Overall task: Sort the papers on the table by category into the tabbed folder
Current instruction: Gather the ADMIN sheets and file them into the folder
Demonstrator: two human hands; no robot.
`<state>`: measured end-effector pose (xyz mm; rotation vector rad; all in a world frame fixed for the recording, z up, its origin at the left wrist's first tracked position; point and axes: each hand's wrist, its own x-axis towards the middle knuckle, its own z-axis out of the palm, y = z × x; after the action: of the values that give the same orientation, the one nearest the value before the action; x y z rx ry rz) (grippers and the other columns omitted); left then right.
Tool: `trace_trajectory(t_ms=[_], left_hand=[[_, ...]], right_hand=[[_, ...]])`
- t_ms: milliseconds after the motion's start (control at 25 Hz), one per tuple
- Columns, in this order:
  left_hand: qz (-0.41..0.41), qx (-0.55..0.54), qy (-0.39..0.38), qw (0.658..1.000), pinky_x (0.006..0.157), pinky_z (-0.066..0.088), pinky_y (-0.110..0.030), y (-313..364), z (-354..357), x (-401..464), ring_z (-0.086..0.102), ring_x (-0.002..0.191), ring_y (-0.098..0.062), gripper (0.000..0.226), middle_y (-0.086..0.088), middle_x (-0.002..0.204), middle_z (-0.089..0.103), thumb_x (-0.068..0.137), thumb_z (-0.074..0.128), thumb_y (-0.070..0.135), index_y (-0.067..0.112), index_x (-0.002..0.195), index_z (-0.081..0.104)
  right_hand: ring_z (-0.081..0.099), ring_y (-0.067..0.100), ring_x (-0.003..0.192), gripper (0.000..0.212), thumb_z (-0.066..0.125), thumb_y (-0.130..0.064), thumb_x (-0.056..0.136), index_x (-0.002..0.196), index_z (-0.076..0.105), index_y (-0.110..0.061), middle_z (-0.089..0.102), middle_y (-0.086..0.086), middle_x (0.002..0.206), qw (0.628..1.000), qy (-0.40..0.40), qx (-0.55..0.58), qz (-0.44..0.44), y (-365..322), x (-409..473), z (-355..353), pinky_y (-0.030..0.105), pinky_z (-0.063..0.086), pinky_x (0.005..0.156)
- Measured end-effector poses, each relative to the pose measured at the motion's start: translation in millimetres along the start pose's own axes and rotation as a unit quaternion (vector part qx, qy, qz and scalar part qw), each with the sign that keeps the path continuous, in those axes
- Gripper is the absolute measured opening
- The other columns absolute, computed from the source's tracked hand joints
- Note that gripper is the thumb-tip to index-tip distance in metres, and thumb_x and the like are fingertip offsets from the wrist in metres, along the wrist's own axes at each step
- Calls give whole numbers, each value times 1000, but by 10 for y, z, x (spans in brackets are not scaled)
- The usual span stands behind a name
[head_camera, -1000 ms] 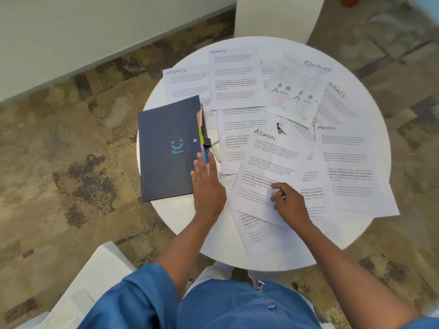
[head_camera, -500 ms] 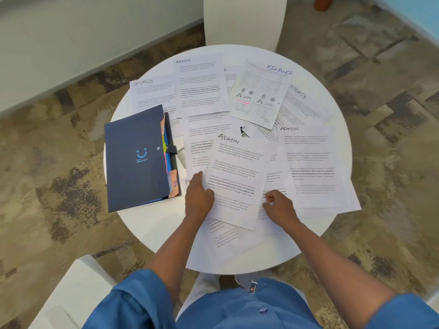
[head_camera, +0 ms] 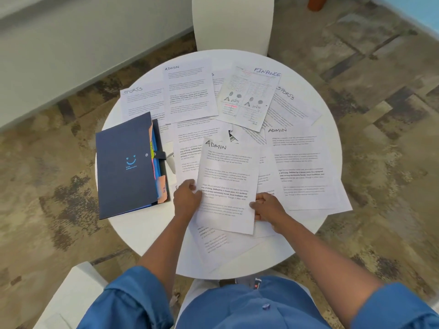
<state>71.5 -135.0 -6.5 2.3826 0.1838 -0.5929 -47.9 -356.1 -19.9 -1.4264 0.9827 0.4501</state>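
Now pinched at its lower edges by both the left hand [head_camera: 187,198] and right hand [head_camera: 267,207], the ADMIN sheet [head_camera: 228,184] runs lengthwise away from the person, the closed tabbed folder [head_camera: 126,165] just beside the left hand.

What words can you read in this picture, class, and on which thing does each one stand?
"ADMIN": sheet held in both hands
"ADMIN": far sheet
"ADMIN": right-hand sheet
"FINANCE": sheet with charts
"SPORTS": far left sheet
"SPORTS": far right sheet
Body print, folder cover and tab lettering: too small or blurred.
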Motion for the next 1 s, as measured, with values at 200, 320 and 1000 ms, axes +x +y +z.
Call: trace_trajectory(t_ms=[200, 320, 1000], left_hand=[[-23, -33, -37, 999, 73, 48, -34, -82, -19, -90, 58, 75, -20, 11, 0, 77, 65, 86, 65, 17, 6, 87, 68], [-51, -160, -86, 982, 69, 53, -31, -93, -112, -212, 67, 84, -17, 14, 1, 98, 73, 91, 67, 17, 14, 103, 70], [-113, -313, -111, 936, 71, 56, -31, 190, 142, -469, 68, 85, -18, 27, -10, 113, 68, 95, 62, 6, 6, 122, 62]], right_hand=[[69, 28, 89, 12, 64, -5, 86, 94, 65, -14, 70, 9, 95, 998, -4, -57, -27, -11, -56, -78, 47, 59, 79], [67, 26, 84, 11, 61, -4, 88, 92, 66, -13, 66, 11, 90, 995, -42, -72, -58, -60, -136, -169, 44, 59, 77], [61, 23, 95, 18, 57, -6, 89, 103, 66, -12, 66, 4, 103, 953, 216, -157, -139, -230, 60, -1255, 27, 45, 79]])
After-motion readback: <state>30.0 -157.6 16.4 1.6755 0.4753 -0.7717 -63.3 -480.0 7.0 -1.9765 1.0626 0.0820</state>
